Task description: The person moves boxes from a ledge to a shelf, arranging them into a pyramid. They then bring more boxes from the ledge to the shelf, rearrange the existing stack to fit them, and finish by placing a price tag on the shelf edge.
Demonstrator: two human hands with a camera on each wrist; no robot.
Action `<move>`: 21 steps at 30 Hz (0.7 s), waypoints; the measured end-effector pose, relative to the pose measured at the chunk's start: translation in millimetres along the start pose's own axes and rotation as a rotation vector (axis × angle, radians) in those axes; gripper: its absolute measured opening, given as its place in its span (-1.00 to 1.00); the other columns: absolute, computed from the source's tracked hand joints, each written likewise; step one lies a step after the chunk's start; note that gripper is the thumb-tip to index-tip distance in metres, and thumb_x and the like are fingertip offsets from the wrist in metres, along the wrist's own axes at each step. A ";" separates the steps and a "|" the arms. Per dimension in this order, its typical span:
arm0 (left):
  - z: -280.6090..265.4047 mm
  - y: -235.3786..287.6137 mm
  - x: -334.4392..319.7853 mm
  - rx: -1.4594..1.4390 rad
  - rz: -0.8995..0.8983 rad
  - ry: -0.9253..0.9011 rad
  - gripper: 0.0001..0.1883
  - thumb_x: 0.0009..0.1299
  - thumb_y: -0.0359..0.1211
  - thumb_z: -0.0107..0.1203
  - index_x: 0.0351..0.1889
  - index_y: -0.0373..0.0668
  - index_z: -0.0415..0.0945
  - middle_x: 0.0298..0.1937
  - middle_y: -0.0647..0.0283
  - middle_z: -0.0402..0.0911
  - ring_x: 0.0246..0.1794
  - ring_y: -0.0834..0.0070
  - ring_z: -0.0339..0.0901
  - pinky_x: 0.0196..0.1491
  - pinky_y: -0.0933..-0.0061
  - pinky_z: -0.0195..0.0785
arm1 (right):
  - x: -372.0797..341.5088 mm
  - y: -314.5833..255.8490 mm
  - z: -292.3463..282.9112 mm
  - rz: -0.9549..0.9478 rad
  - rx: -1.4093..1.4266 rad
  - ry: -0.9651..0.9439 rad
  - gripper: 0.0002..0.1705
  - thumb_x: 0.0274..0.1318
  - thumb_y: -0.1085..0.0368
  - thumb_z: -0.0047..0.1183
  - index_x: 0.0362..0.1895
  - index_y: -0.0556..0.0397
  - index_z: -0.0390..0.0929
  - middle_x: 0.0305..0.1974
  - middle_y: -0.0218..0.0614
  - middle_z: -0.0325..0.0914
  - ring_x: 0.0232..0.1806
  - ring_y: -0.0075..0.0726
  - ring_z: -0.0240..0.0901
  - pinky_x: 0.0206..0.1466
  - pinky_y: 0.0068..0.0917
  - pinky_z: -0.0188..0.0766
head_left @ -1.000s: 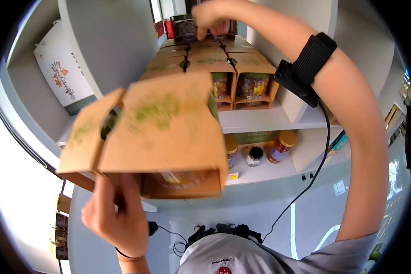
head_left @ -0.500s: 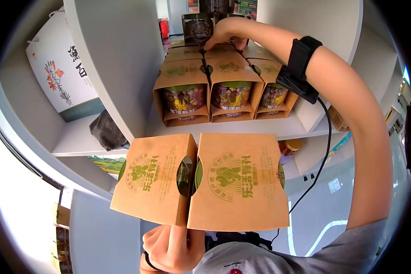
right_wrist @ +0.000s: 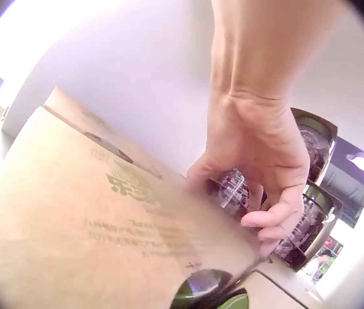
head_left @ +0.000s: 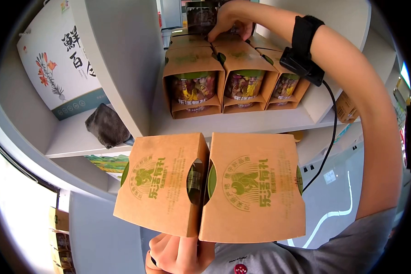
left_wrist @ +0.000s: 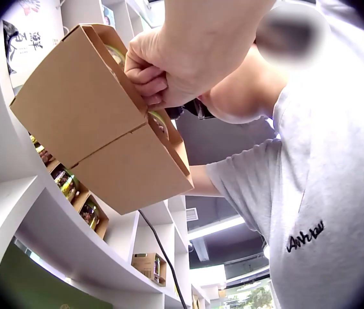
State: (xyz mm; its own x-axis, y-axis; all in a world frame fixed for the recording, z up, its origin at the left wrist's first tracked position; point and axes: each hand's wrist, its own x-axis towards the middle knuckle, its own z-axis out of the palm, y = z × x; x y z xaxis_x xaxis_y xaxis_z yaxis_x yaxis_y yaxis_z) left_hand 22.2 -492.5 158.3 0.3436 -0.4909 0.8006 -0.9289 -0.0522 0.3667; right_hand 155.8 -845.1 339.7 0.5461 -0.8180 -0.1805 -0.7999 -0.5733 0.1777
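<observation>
My left hand [head_left: 180, 253] grips two brown cartons, the left one [head_left: 157, 185] and the right one [head_left: 255, 187], by their near edges where they meet. In the left wrist view, the curled fingers of that hand [left_wrist: 175, 64] pinch the sleeve walls, with the plain undersides [left_wrist: 82, 96] showing. Jars with green lids sit inside. My right hand [head_left: 235, 20] reaches over the shelved cartons [head_left: 242, 59] to the back of the middle row. In the right wrist view, thumb and curled fingers of this hand [right_wrist: 259, 154] straddle a carton's far end [right_wrist: 201, 212]; the fingertips are partly hidden.
Dark-fronted jar packs [head_left: 201, 18] stand behind the cartons. White shelf walls [head_left: 118, 59] rise on both sides. The left compartment holds a white printed bag [head_left: 59, 64] and a dark grey cloth [head_left: 107, 125]. A black cable [head_left: 332, 128] hangs from the right wrist camera.
The two cartons in my left hand have swung rightward and levelled out in front of the shelf. My right hand stays at the back of the shelf, while the head view has shifted.
</observation>
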 end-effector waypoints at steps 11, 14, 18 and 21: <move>1.8 -3.6 3.1 -0.014 0.018 -0.008 -0.67 0.10 -0.58 0.19 -0.12 -0.41 0.55 -0.69 0.16 0.47 -0.80 0.33 0.39 -0.68 0.44 0.27 | 23.6 -1.4 4.0 -0.048 0.044 -0.073 0.12 -0.05 -0.42 0.00 0.39 0.08 0.03 0.35 0.02 0.03 -0.20 -0.16 0.45 -0.35 -0.39 0.57; 1.8 -1.5 5.5 -0.024 0.009 -0.020 -0.65 0.09 -0.59 0.19 -0.11 -0.44 0.55 -0.68 0.16 0.48 -0.80 0.33 0.41 -0.67 0.44 0.28 | 31.0 -1.6 -1.8 -0.057 0.060 -0.103 0.08 -0.05 -0.40 0.01 0.38 0.06 0.06 0.34 0.00 0.06 -0.17 -0.17 0.43 -0.35 -0.38 0.55; 0.8 1.1 2.4 -0.005 0.007 -0.048 -0.63 0.15 -0.55 0.17 -0.03 -0.37 0.51 -0.59 0.12 0.51 -0.74 0.34 0.44 -0.64 0.44 0.32 | 24.9 2.5 -20.8 -0.043 0.086 -0.085 0.04 -0.03 -0.39 0.00 0.36 0.05 0.10 0.31 0.00 0.10 -0.21 -0.18 0.42 -0.35 -0.40 0.53; 9.8 5.9 1.3 0.108 -0.020 0.052 -0.78 0.02 -0.59 0.08 -0.32 -0.35 0.52 -0.72 0.25 0.33 -0.82 0.46 0.23 -0.67 0.55 0.09 | 12.3 12.2 -41.0 -0.079 0.098 0.008 -0.09 -0.05 -0.33 0.05 0.24 0.04 0.24 0.16 -0.08 0.25 -0.28 -0.25 0.41 -0.43 -0.46 0.51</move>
State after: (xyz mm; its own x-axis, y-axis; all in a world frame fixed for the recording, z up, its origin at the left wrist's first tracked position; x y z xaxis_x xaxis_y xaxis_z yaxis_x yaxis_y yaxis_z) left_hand 15.8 -501.9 156.9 0.3663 -0.4434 0.8181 -0.9303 -0.1562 0.3319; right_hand 162.9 -864.1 379.3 0.6098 -0.7712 -0.1827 -0.7746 -0.6287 0.0683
